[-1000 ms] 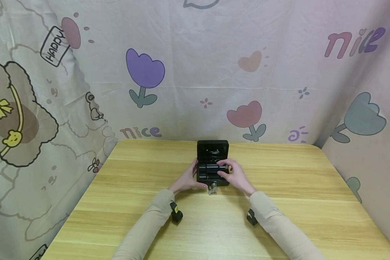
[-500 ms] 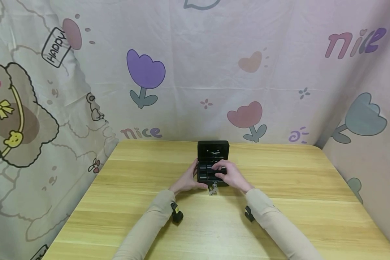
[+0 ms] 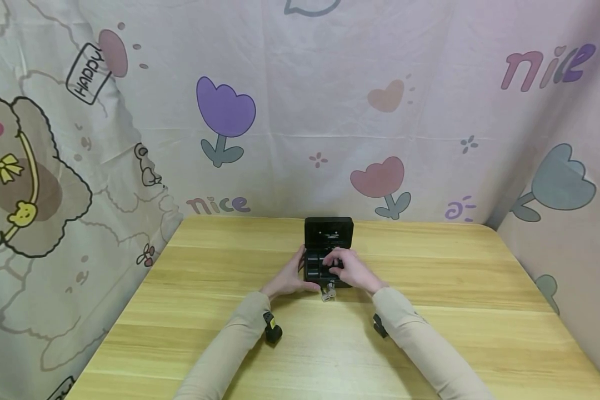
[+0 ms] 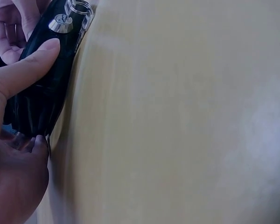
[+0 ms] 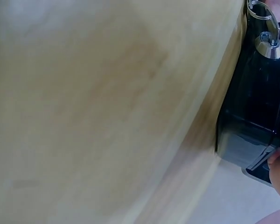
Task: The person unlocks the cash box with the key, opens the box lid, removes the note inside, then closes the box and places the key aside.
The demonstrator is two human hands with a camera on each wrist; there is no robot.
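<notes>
The key ring (image 3: pixel 328 292) hangs at the front lock (image 4: pixel 60 24) of the black box (image 5: pixel 252 98). The left hand (image 3: pixel 289 278) clamps the box's left end. The right hand (image 3: pixel 354 270) has shifted left, over the compartments (image 3: pixel 313 272); its grip cannot be determined. The raised lid (image 3: pixel 328 229) stands behind.

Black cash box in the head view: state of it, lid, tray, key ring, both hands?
Black cash box: open, on the table
Lid: raised
Tray: in the box, partly hidden
Key ring: at the front lock
Left hand: gripping the box's left side
Right hand: over the tray; any hold unclear
</notes>
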